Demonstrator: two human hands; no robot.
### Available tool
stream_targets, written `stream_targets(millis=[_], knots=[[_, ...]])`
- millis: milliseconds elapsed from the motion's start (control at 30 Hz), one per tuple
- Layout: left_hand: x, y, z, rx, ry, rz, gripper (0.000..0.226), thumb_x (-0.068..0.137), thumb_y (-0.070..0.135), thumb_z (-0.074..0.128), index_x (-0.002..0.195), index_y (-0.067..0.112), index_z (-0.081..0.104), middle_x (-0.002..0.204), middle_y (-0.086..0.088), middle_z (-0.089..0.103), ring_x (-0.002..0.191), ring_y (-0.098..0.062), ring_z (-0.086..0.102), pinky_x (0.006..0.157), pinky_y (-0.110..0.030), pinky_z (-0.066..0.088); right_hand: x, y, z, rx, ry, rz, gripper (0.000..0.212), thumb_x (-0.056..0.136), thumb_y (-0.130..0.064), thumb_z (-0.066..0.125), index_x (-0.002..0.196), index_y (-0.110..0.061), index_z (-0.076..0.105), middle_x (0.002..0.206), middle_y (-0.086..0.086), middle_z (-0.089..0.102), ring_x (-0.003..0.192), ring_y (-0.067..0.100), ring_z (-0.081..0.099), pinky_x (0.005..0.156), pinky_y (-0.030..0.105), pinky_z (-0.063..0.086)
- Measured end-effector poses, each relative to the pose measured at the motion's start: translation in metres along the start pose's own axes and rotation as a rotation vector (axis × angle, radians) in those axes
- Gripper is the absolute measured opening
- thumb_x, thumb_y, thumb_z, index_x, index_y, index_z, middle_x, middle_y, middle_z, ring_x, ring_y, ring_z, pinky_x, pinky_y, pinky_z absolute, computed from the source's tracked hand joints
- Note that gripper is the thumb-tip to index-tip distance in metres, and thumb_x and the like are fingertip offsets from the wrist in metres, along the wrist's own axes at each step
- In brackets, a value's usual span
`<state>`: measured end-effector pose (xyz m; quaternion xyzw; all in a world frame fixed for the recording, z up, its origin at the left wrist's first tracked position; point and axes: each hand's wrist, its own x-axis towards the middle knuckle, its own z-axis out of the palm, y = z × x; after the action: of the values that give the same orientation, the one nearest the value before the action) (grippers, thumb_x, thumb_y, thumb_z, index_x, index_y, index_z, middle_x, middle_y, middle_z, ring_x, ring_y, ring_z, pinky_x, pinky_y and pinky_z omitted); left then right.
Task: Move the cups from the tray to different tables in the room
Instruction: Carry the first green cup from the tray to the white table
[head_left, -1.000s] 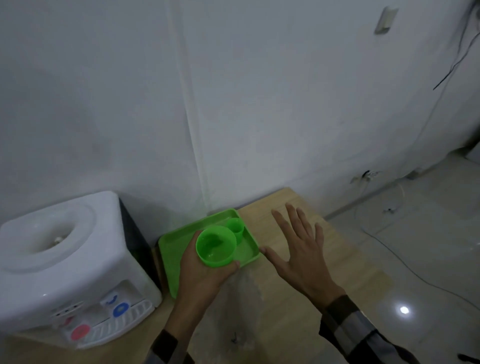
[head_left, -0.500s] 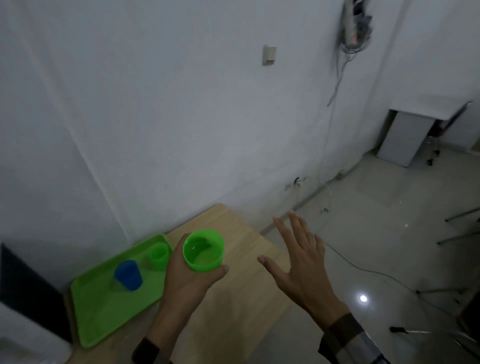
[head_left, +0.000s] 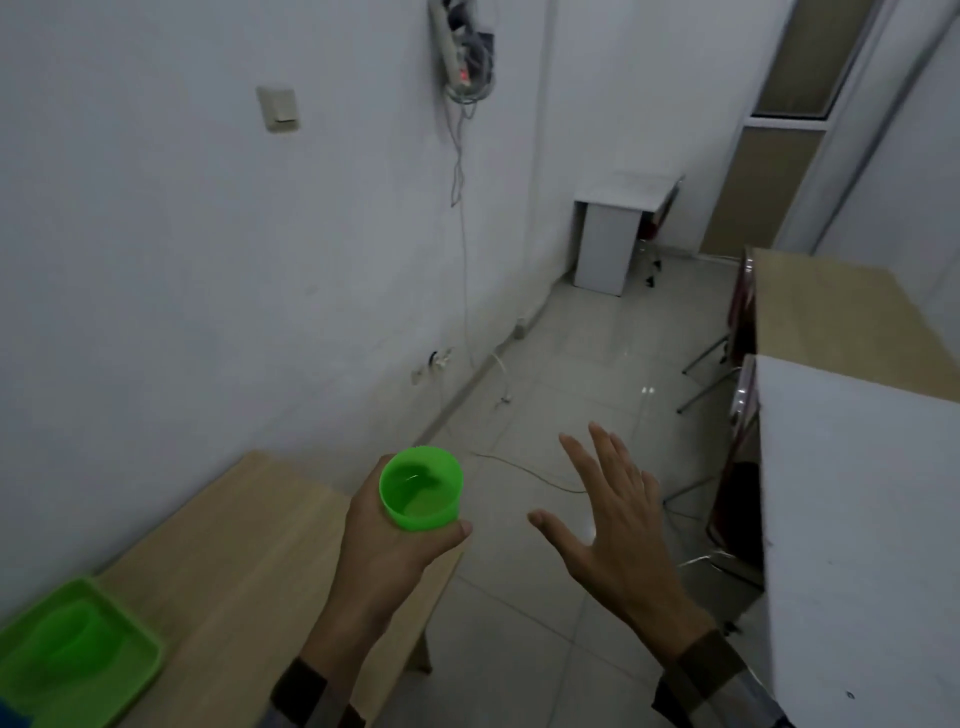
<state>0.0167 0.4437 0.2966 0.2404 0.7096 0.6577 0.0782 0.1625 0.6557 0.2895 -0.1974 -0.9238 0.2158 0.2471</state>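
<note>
Plain office room: bare desks (head_left: 826, 312) (wood-topped), tiled floor (head_left: 582, 374)

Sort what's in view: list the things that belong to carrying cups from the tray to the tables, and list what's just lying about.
Part of the job:
- green cup, held in the left hand
- green tray on the wooden table
- right hand, open and free
- far white table
- tables at right

Just lying about:
- power strip on the wall
- wall switch
- floor cable

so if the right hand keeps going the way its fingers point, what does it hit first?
Probably nothing nearby: the open right hand points up the aisle over bare floor, toward the small white table. Depth is unclear.
</note>
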Motion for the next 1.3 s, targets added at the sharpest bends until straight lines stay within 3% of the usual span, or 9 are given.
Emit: stream_targets(millis=[200,333,633,967,1200,1300], knots=[[0.058,-0.012,0.067,-0.022,-0.162,0.007,0.059,0.055,0.02,0.099,0.106,0.028,0.072,0.099,-0.002,0.076,0.091,-0.019,0.074,0.074,-0.03,0.062,0.022,0.061,-0.017,-0.025,0.052,0.123,0.087,0.09,-0.076,0.051,0.164,-0.045,0.017,0.178,-0.009,0.003,0.164,0.014,-0.002,0.129,0.061,0.005],[0.108,-0.028,0.112,-0.033,-0.23,0.009,0.064,0.053,0.025,0.099,0.11,0.028,0.072,0.1,-0.001,0.077,0.091,-0.017,0.074,0.077,-0.035,0.063,0.05,0.107,-0.027,-0.069,0.093,0.205,0.089,0.089,-0.078,0.047,0.165,-0.044,0.017,0.177,-0.009,0.003,0.163,0.012,-0.004,0.129,0.061,0.003],[0.231,-0.048,0.234,-0.054,-0.442,-0.001,0.066,0.052,0.03,0.097,0.112,0.029,0.069,0.099,0.003,0.074,0.088,-0.015,0.072,0.075,-0.046,0.064,0.116,0.206,-0.056,-0.202,0.271,0.412,0.089,0.089,-0.064,0.064,0.164,-0.037,0.024,0.176,-0.001,0.017,0.163,0.023,0.015,0.126,0.063,0.011],[0.286,-0.037,0.384,-0.108,-0.739,0.046,0.058,0.056,0.019,0.094,0.108,0.03,0.069,0.097,0.004,0.074,0.086,-0.013,0.071,0.072,-0.03,0.06,0.129,0.309,-0.08,-0.307,0.43,0.704,0.087,0.089,-0.066,0.062,0.163,-0.031,0.032,0.175,0.0,0.021,0.162,0.021,0.016,0.128,0.058,0.007],[0.294,-0.042,0.491,-0.134,-0.791,0.048,0.059,0.059,0.012,0.094,0.108,0.031,0.07,0.102,0.002,0.075,0.09,-0.014,0.072,0.072,-0.024,0.061,0.115,0.399,-0.102,-0.402,0.548,0.874,0.082,0.089,-0.061,0.063,0.159,-0.023,0.043,0.171,0.008,0.032,0.159,0.03,0.027,0.127,0.065,0.013],[0.295,-0.047,0.535,-0.109,-0.834,0.049,0.063,0.064,-0.005,0.096,0.108,0.031,0.069,0.1,0.005,0.074,0.09,-0.012,0.071,0.073,-0.018,0.057,0.108,0.438,-0.112,-0.436,0.56,0.941,0.082,0.089,-0.059,0.063,0.159,-0.022,0.043,0.171,0.01,0.031,0.16,0.031,0.024,0.125,0.068,0.013]])
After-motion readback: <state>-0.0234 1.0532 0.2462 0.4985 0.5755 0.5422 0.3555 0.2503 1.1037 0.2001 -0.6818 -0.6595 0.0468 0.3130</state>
